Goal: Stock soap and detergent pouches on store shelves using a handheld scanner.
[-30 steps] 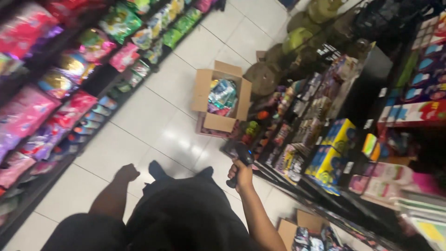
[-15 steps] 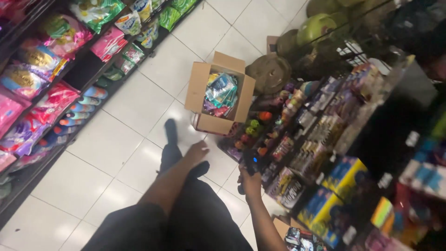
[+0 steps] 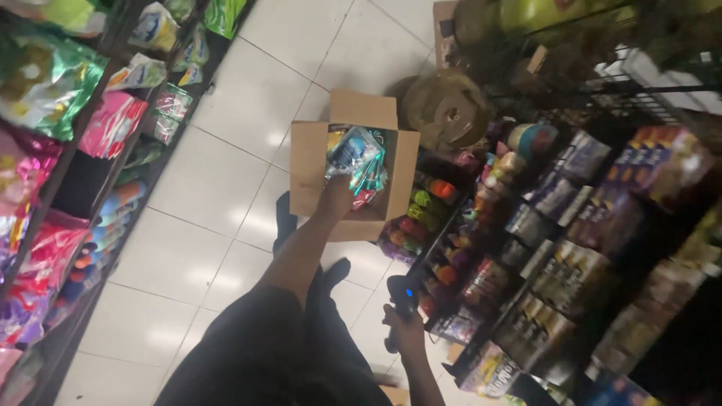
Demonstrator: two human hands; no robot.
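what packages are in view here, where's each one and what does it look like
Cardboard box: on the floor tiles, open, brown.
Shiny packets: inside the box, blue and pink, left hand on them.
Snack bags: left shelves, pink and green foil.
Boxed sweets: right shelves, dark and yellow rows.
Dark handheld device: in right hand, small blue light.

head cam | steep down-look | shop aisle floor (image 3: 226,188) — tilted, mid-range
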